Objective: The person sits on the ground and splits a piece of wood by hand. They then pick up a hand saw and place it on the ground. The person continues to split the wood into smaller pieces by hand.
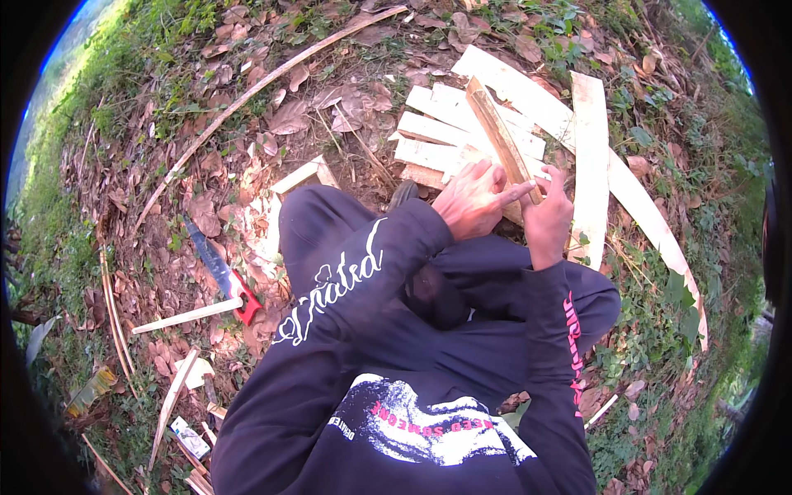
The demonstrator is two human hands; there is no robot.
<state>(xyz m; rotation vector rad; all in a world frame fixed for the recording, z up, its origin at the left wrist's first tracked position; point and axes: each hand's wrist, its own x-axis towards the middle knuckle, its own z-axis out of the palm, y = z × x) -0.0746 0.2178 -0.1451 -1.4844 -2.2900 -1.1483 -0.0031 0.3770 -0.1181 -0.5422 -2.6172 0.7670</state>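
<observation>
A narrow wooden strip [502, 134] with a brownish edge slants up and away from my hands, over a stack of pale boards [435, 129]. My right hand [549, 219] is closed on its near end, thumb and fingers around it. My left hand [474, 200] is beside the strip, fingers curled and one finger stretched across to its near end. It seems to pinch or press the wood there; its fingertips are partly hidden. Both hands are above my crossed legs.
Long pale planks [589, 165] lie right of the stack, one curving in the view. On the leaf-covered ground at left are a handsaw [216, 266] with a red handle, a thin stick [188, 316] and a long bent pole [256, 89]. Wood scraps [173, 404] lie at lower left.
</observation>
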